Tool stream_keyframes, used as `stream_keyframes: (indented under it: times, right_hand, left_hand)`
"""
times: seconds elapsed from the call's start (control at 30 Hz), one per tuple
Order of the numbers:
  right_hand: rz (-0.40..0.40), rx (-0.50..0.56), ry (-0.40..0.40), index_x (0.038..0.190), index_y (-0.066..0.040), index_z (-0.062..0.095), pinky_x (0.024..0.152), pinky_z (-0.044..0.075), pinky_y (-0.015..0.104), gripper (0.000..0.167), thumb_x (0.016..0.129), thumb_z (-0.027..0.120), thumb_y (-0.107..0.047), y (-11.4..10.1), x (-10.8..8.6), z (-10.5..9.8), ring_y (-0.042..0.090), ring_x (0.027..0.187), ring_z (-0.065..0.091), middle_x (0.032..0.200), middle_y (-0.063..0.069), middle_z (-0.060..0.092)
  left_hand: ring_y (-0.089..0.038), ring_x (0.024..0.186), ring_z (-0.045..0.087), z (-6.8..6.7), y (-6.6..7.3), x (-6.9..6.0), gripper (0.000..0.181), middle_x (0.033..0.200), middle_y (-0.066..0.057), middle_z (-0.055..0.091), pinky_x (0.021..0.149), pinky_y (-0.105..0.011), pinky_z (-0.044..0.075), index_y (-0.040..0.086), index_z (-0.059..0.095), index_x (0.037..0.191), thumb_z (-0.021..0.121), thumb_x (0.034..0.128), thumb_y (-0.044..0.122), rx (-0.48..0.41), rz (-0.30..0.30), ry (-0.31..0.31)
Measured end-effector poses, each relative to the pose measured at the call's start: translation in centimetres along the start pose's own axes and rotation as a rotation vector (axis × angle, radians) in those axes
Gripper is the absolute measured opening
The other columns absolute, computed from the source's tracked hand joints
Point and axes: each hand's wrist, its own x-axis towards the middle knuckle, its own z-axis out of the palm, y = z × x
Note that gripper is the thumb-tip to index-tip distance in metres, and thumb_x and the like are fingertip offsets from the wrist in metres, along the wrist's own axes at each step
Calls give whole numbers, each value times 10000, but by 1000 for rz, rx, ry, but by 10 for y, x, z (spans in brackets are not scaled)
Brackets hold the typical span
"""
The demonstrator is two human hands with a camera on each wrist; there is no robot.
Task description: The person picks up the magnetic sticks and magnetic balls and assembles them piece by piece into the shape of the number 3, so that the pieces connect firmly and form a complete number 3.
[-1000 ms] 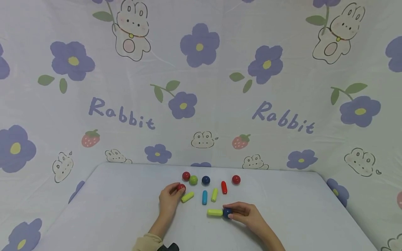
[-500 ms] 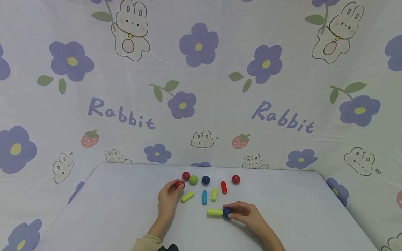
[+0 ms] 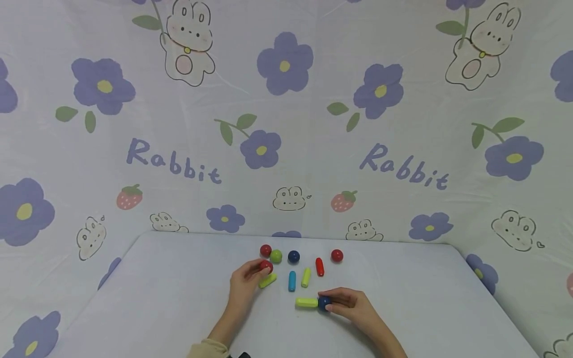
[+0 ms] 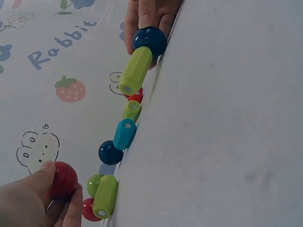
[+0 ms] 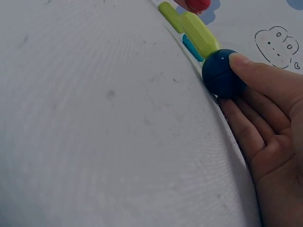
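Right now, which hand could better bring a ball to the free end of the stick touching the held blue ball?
The left hand, likely: it pinches a red ball on the free-end side of the yellow stick, while the right hand holds the blue ball.

Navy ball (image 5: pixel 220 75), lime rod (image 5: pixel 201 35), purple-flowered backdrop (image 3: pixel 295 119)

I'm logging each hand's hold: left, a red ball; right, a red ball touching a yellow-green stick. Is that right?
Not quite: the right hand holds a dark blue ball, not a red one, as the right wrist view shows. The rest stands.
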Motion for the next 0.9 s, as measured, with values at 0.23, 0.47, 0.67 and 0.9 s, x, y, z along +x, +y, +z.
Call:
stream_keyframes:
  times: [0.23, 0.47, 0.67, 0.9]
  right_hand:
    - [-10, -29, 12, 1128, -117, 609, 850, 417, 237, 355, 791, 686, -197, 12, 3, 0, 167, 1054, 538, 1137, 41, 591]
    - [-2, -34, 9, 1140, -100, 602, 848, 418, 232, 361, 798, 680, -186, 6, 1, 0, 159, 1049, 540, 1138, 41, 590]
    - [4, -3, -5, 1151, -53, 587, 844, 423, 239, 366, 807, 670, -145, -3, -1, 0, 178, 1051, 539, 1147, 81, 582]
    - [-7, -32, 14, 1140, -97, 601, 851, 415, 231, 357, 804, 674, -191, 7, 2, 0, 161, 1051, 538, 1139, 44, 590]
  left_hand:
    - [-178, 966, 574, 2, 2, -2, 385, 1034, -34, 621, 780, -266, 470, 49, 615, 1102, 712, 765, 208, 12, -5, -127]
    - [-216, 960, 578, 3, 19, -7, 336, 1026, -67, 622, 783, -265, 469, 15, 611, 1096, 685, 785, 118, 31, 45, -280]
    - [-228, 925, 590, 5, 33, -11, 295, 1007, -89, 631, 772, -274, 476, 5, 625, 1056, 688, 784, 101, 35, 18, -377]
    - [-256, 921, 594, 6, 34, -13, 284, 1025, -100, 630, 775, -283, 475, -10, 635, 1030, 700, 768, 79, 28, -26, -451]
